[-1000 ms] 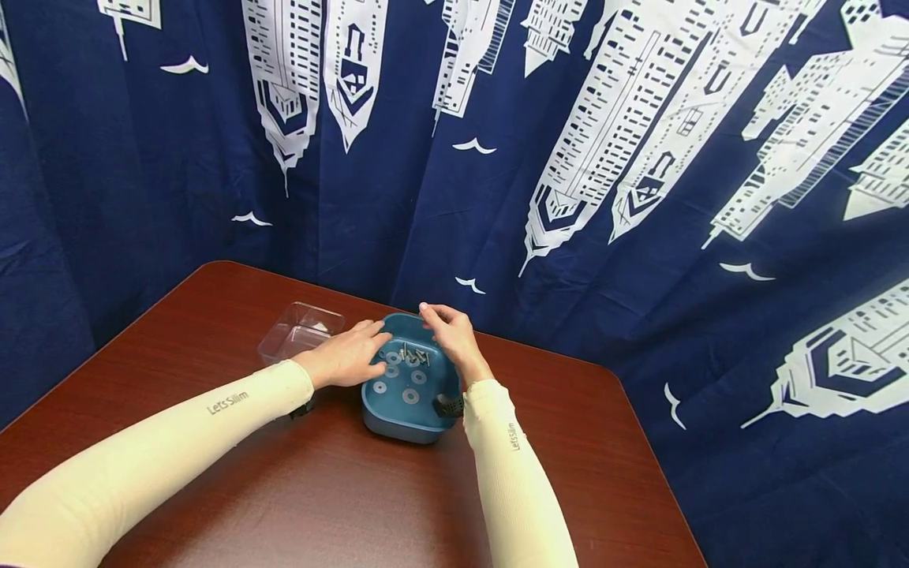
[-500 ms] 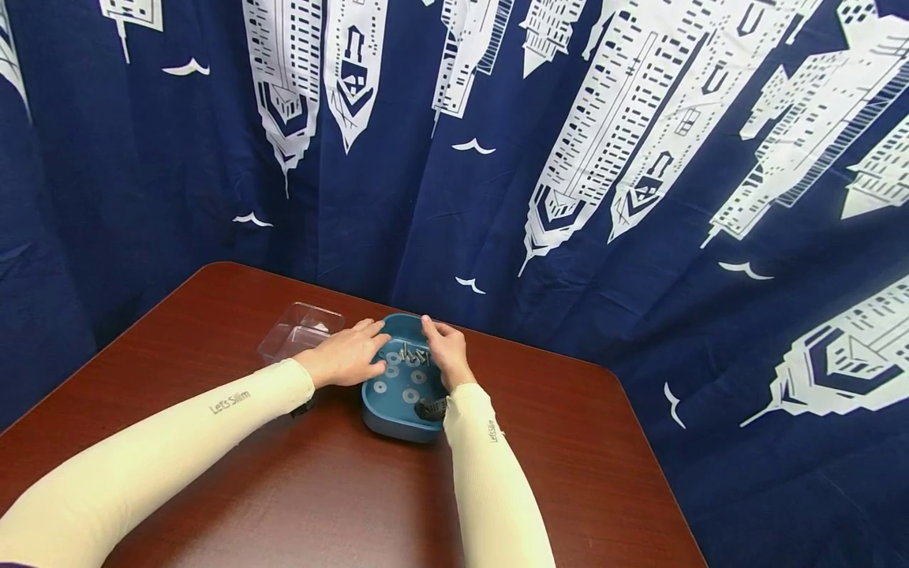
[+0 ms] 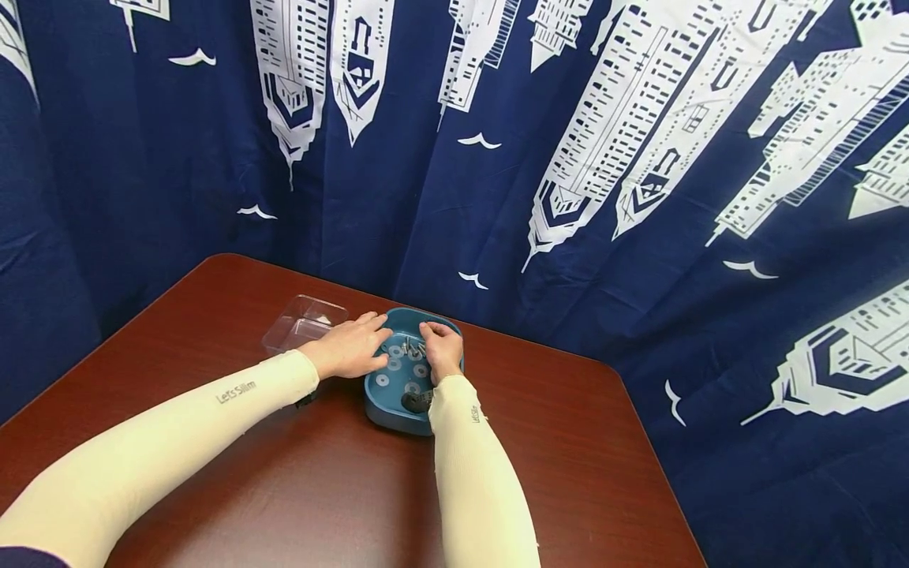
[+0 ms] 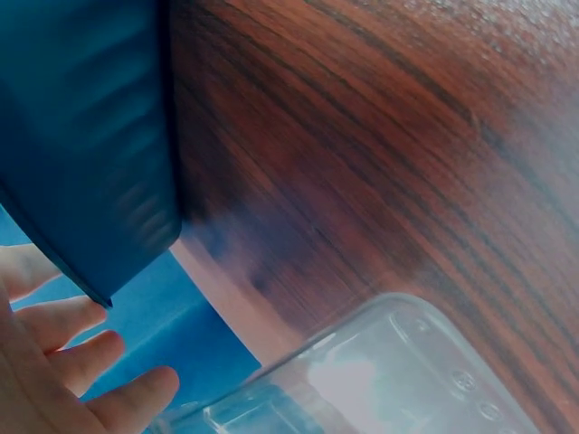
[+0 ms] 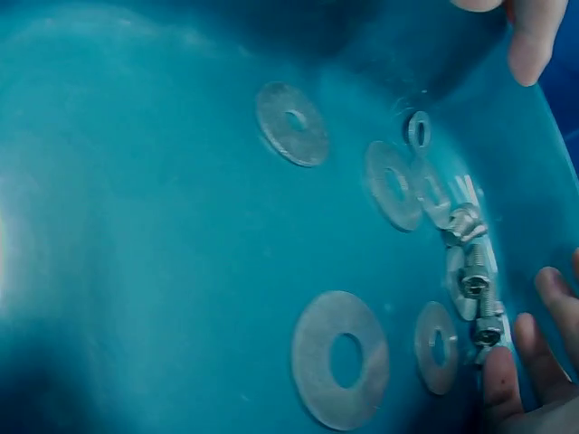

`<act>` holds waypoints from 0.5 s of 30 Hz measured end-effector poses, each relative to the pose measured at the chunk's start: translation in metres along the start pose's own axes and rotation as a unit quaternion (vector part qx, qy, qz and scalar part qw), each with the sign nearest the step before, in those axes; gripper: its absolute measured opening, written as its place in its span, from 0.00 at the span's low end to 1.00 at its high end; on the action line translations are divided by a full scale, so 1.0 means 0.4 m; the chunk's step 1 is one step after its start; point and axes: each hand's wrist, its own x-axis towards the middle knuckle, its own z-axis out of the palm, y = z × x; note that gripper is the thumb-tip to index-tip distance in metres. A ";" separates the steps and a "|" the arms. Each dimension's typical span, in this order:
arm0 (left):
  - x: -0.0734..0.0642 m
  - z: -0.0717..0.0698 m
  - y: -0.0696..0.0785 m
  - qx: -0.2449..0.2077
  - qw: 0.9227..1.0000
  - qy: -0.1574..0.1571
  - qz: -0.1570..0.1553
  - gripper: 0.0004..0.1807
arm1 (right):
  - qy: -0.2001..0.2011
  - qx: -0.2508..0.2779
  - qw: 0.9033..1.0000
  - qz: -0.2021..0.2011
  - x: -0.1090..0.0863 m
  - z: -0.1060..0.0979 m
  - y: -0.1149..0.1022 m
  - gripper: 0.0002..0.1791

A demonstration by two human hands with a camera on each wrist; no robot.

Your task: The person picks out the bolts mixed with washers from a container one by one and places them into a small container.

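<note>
A blue plastic bin (image 3: 398, 422) stands on the table with several flat metal washers (image 5: 340, 360) spread on its floor. Several small bolts (image 5: 477, 280) lie clustered along one inner wall. My right hand (image 3: 443, 349) reaches down into the bin; a fingertip is right at the end of the bolt cluster in the right wrist view, with the other fingers spread beside it. My left hand (image 3: 349, 347) rests at the bin's left rim, fingers extended over it. Part of the bin's floor is hidden by the right hand and wrist.
A clear plastic container (image 3: 301, 323) stands just left of the bin, partly behind the left hand, with a small white piece showing in it. The brown wooden table (image 3: 341, 489) ends at the back against a blue curtain (image 3: 398, 197) with white buildings.
My right hand has moved down and left from above the bin's far right side to the bolts inside. The left hand keeps its place on the rim.
</note>
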 end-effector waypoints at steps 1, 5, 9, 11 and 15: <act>-0.001 0.000 0.000 0.000 1.000 -0.002 -0.001 0.32 | 0.002 0.004 1.000 0.002 -0.001 0.003 0.001 0.16; -0.004 0.002 0.001 0.003 1.000 -0.008 -0.001 0.32 | 0.009 0.004 1.000 0.018 -0.001 0.013 0.011 0.16; -0.006 0.003 -0.001 0.006 1.000 -0.008 0.001 0.32 | 0.012 -0.021 0.999 0.028 -0.002 0.019 0.017 0.19; -0.007 0.002 -0.002 0.007 1.000 -0.007 0.002 0.32 | 0.010 -0.032 0.999 0.034 -0.002 0.021 0.017 0.19; -0.005 -0.003 -0.006 0.006 1.000 -0.006 0.001 0.32 | 0.001 -0.061 0.998 0.032 -0.002 0.026 0.010 0.18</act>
